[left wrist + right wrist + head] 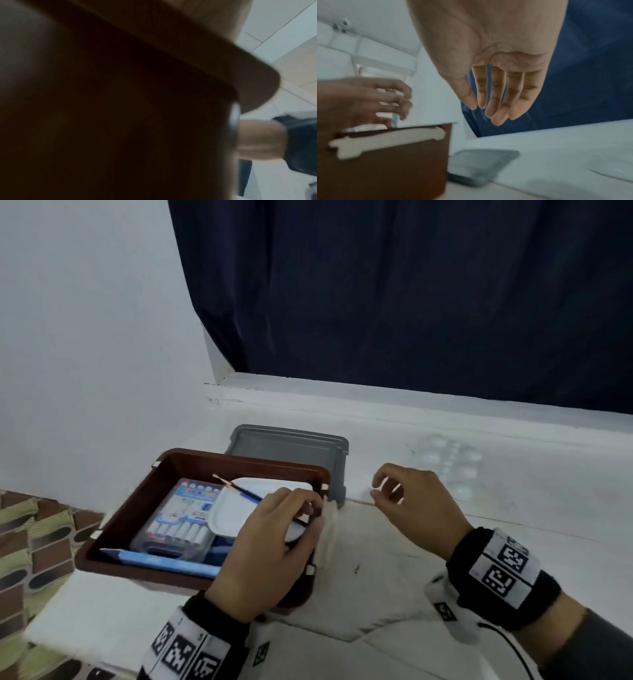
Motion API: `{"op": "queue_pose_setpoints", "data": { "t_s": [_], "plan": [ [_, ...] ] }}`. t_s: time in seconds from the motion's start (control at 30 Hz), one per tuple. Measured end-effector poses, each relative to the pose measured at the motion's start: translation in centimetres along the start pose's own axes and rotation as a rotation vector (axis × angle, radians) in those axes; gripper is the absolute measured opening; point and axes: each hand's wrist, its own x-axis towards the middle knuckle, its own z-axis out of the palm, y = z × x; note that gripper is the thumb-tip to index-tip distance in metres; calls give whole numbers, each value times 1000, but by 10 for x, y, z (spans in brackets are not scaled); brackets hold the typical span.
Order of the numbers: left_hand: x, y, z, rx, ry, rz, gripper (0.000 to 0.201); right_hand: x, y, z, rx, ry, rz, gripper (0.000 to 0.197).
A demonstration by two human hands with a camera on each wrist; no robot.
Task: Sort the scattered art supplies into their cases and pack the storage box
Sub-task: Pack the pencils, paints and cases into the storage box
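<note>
- My left hand (270, 546) is nearest, sitting over the right end of the brown storage box (113, 529). The fingers (305, 505) are curled down around something round and grey at that end, can't tell what it is.
- Left wrist view is basically useless, mostly dark blur. It does catch my right forearm (262, 140) and a bit of tiled floor, which the head view doesn't show from there.
- Inside the box: a clear marker case (178, 518) on the left, a white palette (246, 505) beside it with a paintbrush (239, 489) lying across it, and a blue pencil (161, 559) along the near wall.
- My right hand (414, 508) hovers over the white surface (445, 559) just right of the box, holding nothing. Fingers (498, 94) loosely curled in the head view; the right wrist view shows them hanging relaxed and close together.
- Only the right wrist view shows the box's outer side, with a pale handle (388, 140) on it.
- Behind the box lies the grey lid (291, 446), flat on the surface.
- A clear plastic bubble tray (448, 463) sits further right, well apart from the box.
- Dark blue curtain (411, 296) at the back.
</note>
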Motion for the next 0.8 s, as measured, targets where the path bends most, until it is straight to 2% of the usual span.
{"op": "queue_pose_setpoints", "data": {
  "t_s": [0.1,0.2,0.3,0.43,0.6,0.67,0.77,0.8],
  "plan": [
    [7,11,23,65,-1,-6,17,7,72,-5,-122,-30,79,9],
    [7,12,34,101,-12,-54,20,24,133,-11,-286,-196,159,39],
    [6,12,34,108,-28,-89,22,43,167,-17,-343,-350,182,40],
    [8,14,35,135,-20,-110,25,49,178,-11,-348,-445,135,54],
    [7,15,37,156,8,-110,23,20,165,-2,-311,-338,23,37],
    [7,15,37,160,13,-113,22,5,161,0,-343,-353,4,49],
    [7,13,37,156,2,-114,22,-10,161,7,-406,-367,17,81],
    [7,12,37,148,-1,-117,23,-12,163,8,-414,-354,26,84]
  ]
}}
